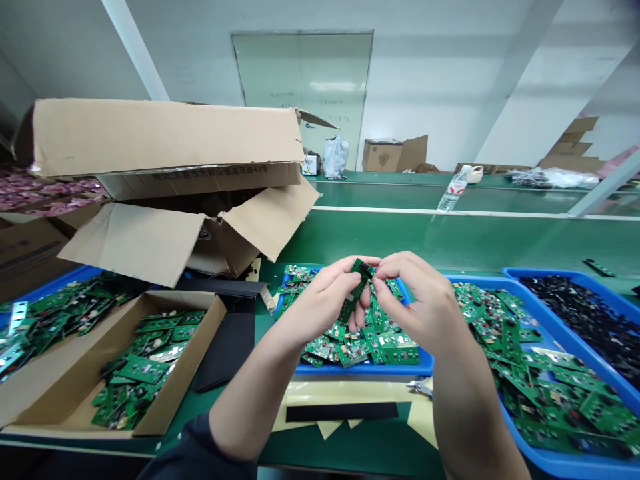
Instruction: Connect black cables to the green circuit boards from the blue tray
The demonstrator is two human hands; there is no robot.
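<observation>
My left hand [320,293] is closed on a green circuit board [355,293], held tilted with its far end raised. At that end sits a small black part [367,269], pinched between the thumb and fingers of my right hand [423,300]. The fingers hide much of where part and board meet. Beneath both hands is a blue tray [423,365] heaped with more circuit boards [395,341], populated with small components.
To the right stand a blue tray of circuit boards [565,400] and another of small black parts [585,313]. At left lie an open cardboard box [200,327] of boards and stacked cartons [170,140]. Nippers [423,388] and a black strip [341,412] lie near the front edge.
</observation>
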